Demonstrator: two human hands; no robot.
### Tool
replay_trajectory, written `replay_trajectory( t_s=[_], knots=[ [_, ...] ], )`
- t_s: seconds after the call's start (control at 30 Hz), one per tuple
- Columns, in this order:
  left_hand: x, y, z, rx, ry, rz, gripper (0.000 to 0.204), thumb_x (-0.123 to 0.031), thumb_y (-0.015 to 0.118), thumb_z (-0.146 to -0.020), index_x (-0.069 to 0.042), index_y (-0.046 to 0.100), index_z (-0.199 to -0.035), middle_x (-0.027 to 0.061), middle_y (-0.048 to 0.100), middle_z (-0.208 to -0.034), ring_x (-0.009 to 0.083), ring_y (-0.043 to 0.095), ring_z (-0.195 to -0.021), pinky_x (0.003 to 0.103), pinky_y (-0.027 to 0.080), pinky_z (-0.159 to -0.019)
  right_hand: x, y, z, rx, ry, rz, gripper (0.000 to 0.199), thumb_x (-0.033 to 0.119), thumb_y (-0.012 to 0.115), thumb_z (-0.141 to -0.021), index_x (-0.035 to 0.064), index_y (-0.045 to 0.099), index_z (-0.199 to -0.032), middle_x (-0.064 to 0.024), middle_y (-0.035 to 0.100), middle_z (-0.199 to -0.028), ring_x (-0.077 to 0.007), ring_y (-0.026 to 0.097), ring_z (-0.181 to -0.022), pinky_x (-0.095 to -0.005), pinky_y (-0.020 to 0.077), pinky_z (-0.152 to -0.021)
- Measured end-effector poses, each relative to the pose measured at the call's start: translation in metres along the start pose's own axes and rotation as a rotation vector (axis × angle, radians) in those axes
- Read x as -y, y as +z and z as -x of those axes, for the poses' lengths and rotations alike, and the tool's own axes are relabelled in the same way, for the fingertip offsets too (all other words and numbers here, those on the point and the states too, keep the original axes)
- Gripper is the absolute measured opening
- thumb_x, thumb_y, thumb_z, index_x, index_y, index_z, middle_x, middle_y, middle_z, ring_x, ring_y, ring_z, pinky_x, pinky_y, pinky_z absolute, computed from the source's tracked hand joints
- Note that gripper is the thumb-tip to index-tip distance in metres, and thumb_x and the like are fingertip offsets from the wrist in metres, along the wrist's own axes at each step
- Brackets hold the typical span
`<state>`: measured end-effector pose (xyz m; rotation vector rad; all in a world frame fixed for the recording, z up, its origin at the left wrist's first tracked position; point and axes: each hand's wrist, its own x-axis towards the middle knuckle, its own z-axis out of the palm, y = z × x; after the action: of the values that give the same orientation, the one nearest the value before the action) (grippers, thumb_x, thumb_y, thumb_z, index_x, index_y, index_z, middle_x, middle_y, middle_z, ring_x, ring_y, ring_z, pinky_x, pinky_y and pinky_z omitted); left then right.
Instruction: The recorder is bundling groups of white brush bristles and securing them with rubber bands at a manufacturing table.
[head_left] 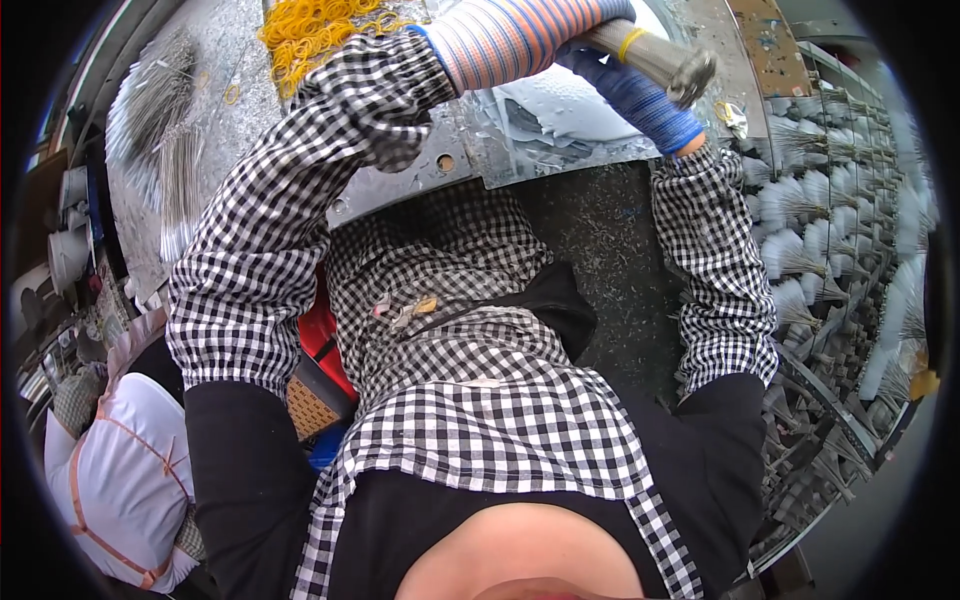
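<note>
Past the right hand (pixel 632 92), a rack (pixel 828 402) holds white-tipped bundles (pixel 797 203).

1. Gloved left hand (pixel 575 25): salmon, pale and blue stripes.
2. Gloved right hand (pixel 625 95): blue, finely striped; cuff edge (pixel 682 138) brighter blue.
3. Bundle (pixel 658 63): silvery grey; band (pixel 629 43) round it, yellow.
4. Loose rings (pixel 310 35): deep yellow.
5. Sleeves (pixel 250 240) and apron (pixel 490 430): black-and-white check.
6. Shirt (pixel 245 470): black.
7. Surface (pixel 235 60): mottled grey.
8. Racked tufts (pixel 785 205), right side: white, stems grey.
9. Garment (pixel 125 480), lower left: white, orange edging.
</note>
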<state>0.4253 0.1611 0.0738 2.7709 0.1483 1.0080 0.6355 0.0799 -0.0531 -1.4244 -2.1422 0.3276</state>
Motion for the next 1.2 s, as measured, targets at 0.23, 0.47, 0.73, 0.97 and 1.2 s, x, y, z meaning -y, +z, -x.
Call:
replay_trajectory(
  t_s=[0.23, 0.47, 0.73, 0.97, 1.2],
  knots=[
    [0.006, 0.019, 0.012, 0.044, 0.062, -0.130, 0.019, -0.015, 0.065, -0.081, -0.015, 0.067, -0.101, 0.0079, 0.065, -0.100, 0.0287, 0.062, -0.103, 0.041, 0.049, -0.091, 0.002, 0.007, 0.003, -0.192, -0.086, -0.110, 0.028, 0.029, 0.072, -0.094, 0.0041, 0.071, -0.105, -0.0128, 0.074, -0.095, -0.0274, 0.073, -0.084, -0.0365, 0.0607, -0.077],
    [0.007, 0.029, 0.020, 0.070, 0.016, -0.114, 0.018, -0.016, 0.063, -0.083, -0.016, 0.066, -0.101, 0.0079, 0.065, -0.102, 0.0282, 0.062, -0.105, 0.041, 0.048, -0.094, -0.004, 0.016, 0.008, -0.151, 0.031, -0.122, 0.031, 0.035, 0.072, -0.094, 0.0050, 0.071, -0.102, -0.0127, 0.074, -0.090, -0.0285, 0.073, -0.080, -0.0369, 0.0603, -0.075],
    [0.007, 0.029, 0.022, 0.083, 0.014, -0.124, 0.018, -0.015, 0.061, -0.084, -0.017, 0.065, -0.102, 0.0075, 0.064, -0.102, 0.0279, 0.062, -0.106, 0.041, 0.049, -0.095, -0.003, 0.014, 0.009, -0.150, 0.044, -0.154, 0.029, 0.032, 0.072, -0.093, 0.0050, 0.071, -0.103, -0.0131, 0.073, -0.089, -0.0290, 0.072, -0.078, -0.0374, 0.0602, -0.073],
    [0.009, 0.025, 0.020, 0.086, -0.015, -0.122, 0.016, -0.018, 0.059, -0.085, -0.017, 0.066, -0.099, 0.0072, 0.064, -0.102, 0.0283, 0.063, -0.103, 0.040, 0.050, -0.093, 0.003, 0.014, 0.006, -0.161, 0.044, -0.070, 0.024, 0.029, 0.072, -0.092, 0.0072, 0.071, -0.101, -0.0115, 0.071, -0.087, -0.0285, 0.070, -0.074, -0.0389, 0.0574, -0.067],
    [-0.028, -0.034, 0.079, -0.382, -0.909, 0.922, 0.026, -0.006, 0.063, -0.100, -0.007, 0.056, -0.125, 0.0116, 0.067, -0.115, 0.0200, 0.064, -0.111, 0.038, 0.054, -0.095, 0.141, -0.062, -0.025, -0.340, 0.105, 0.052, 0.021, 0.019, 0.077, -0.086, 0.0054, 0.073, -0.102, -0.0088, 0.074, -0.090, -0.0228, 0.071, -0.077, -0.0353, 0.0562, -0.069]
  ],
)
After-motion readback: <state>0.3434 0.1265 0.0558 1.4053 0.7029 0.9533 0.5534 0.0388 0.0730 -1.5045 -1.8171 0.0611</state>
